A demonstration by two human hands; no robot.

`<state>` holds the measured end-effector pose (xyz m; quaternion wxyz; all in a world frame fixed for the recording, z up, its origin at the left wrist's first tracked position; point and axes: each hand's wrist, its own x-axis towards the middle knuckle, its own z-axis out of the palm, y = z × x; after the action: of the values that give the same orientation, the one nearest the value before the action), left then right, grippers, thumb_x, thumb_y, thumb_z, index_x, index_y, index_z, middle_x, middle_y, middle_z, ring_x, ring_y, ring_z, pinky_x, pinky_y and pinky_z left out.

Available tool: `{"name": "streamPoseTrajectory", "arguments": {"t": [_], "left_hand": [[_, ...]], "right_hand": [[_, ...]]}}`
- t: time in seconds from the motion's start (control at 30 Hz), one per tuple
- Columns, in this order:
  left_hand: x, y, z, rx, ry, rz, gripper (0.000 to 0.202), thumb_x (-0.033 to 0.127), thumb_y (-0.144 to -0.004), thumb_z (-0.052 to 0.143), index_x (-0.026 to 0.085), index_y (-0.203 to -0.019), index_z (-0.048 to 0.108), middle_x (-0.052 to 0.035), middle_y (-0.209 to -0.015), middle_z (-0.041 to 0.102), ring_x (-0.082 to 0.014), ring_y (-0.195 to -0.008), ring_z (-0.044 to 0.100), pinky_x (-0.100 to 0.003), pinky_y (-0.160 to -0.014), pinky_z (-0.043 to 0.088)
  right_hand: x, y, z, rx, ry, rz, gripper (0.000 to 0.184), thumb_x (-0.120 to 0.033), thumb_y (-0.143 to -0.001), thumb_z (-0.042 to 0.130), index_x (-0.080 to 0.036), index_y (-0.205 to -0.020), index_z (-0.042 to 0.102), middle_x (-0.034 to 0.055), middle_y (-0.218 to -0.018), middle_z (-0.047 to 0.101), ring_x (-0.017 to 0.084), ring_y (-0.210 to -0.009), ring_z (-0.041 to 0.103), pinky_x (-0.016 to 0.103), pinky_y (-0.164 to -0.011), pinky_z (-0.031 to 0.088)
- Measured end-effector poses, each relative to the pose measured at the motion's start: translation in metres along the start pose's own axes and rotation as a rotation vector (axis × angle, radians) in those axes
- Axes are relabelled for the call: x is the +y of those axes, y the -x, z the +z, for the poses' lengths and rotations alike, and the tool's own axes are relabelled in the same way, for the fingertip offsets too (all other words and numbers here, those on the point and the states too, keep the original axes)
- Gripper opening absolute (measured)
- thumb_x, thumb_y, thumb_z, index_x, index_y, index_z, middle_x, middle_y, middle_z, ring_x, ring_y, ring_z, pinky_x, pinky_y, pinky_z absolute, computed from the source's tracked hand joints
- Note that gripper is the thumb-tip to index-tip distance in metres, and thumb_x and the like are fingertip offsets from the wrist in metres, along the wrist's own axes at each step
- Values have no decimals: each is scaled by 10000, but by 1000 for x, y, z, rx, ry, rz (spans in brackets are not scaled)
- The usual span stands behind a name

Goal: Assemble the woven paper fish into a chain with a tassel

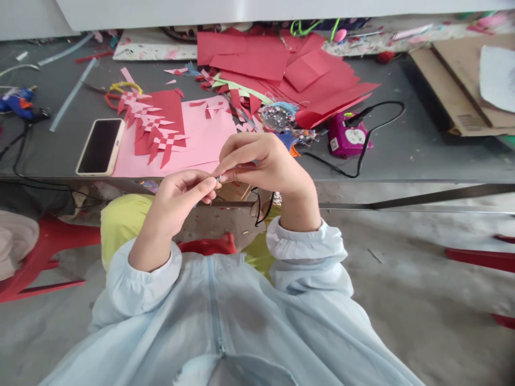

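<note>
My left hand (183,195) and my right hand (263,163) meet just in front of the table edge, both pinched on one tiny pale-blue object (219,177) that I cannot make out. The fingers of each hand are curled tightly around it. Just beyond them on the table lie a pink paper sheet (201,142), a red cut paper piece with zigzag points (155,126) and a small packet of sparkly beads (281,115). Pale blue sleeves cover both my forearms.
A phone (100,146) lies face up at the left of the pink sheet. Red paper sheets (281,61) pile at the back. A magenta device with a black cable (348,136) sits right. A blue glue gun (20,103) is far left, cardboard (458,91) far right, a red stool (44,249) below.
</note>
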<state>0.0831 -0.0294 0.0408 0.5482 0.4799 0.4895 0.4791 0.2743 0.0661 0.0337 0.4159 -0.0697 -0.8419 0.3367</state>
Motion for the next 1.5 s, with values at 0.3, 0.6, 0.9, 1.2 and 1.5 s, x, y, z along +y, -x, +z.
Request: {"name": "streamPoseTrajectory", "arguments": {"t": [0.3, 0.6, 0.9, 1.2, 1.5], "left_hand": [[-1, 0, 1, 61, -71, 86, 194, 373, -832, 770, 190, -768, 748, -1, -674, 673, -102, -602, 600, -235, -589, 515], [-4, 2, 7, 342, -704, 509, 39, 247, -839, 751, 227, -819, 778, -13, -794, 756, -136, -725, 668, -273, -703, 530], [-3, -1, 8, 336, -470, 424, 36, 226, -778, 758, 213, -746, 745, -11, -753, 737, -128, -649, 649, -263, -622, 533], [-6, -9, 7, 225, 22, 90, 70, 219, -623, 758, 198, -617, 691, 32, -545, 594, -91, -521, 535, -232, -519, 443], [-13, -6, 6, 242, -88, 145, 170, 324, -685, 819, 194, -689, 710, 11, -622, 644, -106, -560, 575, -256, -569, 502]], "right_hand": [[-9, -2, 4, 24, 113, 19, 128, -199, -930, 650, -134, -835, 705, 5, -744, 650, 66, -649, 518, 215, -618, 420], [-9, -5, 12, -33, 202, 209, 149, -134, -863, 515, -166, -718, 529, -40, -643, 476, 72, -587, 349, 239, -577, 304], [-11, -7, 15, -28, 113, 247, 278, -224, -983, 468, -171, -712, 498, -48, -617, 461, 64, -578, 371, 227, -567, 318], [-14, -2, 6, 49, 81, 58, 115, -167, -877, 724, -124, -983, 722, -8, -769, 636, 50, -629, 478, 196, -551, 399], [-8, -2, 8, 33, 142, 45, 71, -178, -889, 652, -152, -823, 662, -7, -733, 594, 71, -619, 449, 227, -588, 395]]}}
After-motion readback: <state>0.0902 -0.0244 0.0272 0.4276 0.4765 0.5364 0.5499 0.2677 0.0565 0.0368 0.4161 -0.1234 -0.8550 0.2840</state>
